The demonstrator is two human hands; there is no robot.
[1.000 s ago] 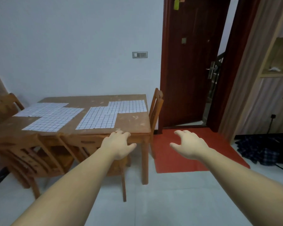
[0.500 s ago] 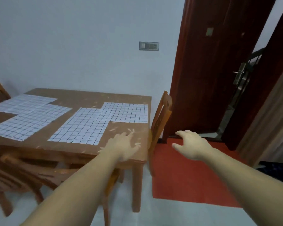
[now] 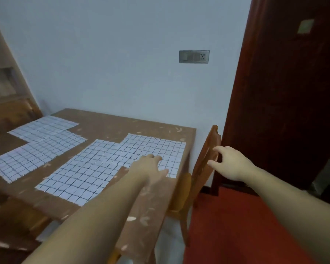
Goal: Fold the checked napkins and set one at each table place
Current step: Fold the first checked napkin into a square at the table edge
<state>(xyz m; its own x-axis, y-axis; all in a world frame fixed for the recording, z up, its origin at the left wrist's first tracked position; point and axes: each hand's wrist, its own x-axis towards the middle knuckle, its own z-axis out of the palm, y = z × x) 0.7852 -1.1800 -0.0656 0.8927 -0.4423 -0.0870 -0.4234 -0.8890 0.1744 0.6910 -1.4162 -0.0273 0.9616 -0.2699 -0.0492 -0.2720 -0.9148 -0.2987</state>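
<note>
Several white checked napkins lie flat and unfolded on the brown wooden table [image 3: 111, 126]. The far right napkin [image 3: 156, 149] overlaps the near right napkin [image 3: 80, 174]. Further left, a far left napkin [image 3: 44, 126] overlaps a near left napkin [image 3: 31, 157]. My left hand [image 3: 151, 168] hovers palm down, fingers apart, over the near edge of the far right napkin. My right hand [image 3: 229, 162] is open in the air to the right of the table, close to the top of a chair back.
A wooden chair [image 3: 202, 172] is tucked at the table's right end, on a red mat [image 3: 236, 225]. A dark red door [image 3: 286, 92] stands at the right. Behind the table is a pale wall with a socket plate [image 3: 194, 56]. Wooden shelving [image 3: 2, 80] stands at the far left.
The view has come much closer to the table. My left hand has moved forward from the table's near edge to the far right napkin. My right hand now sits by the chair back.
</note>
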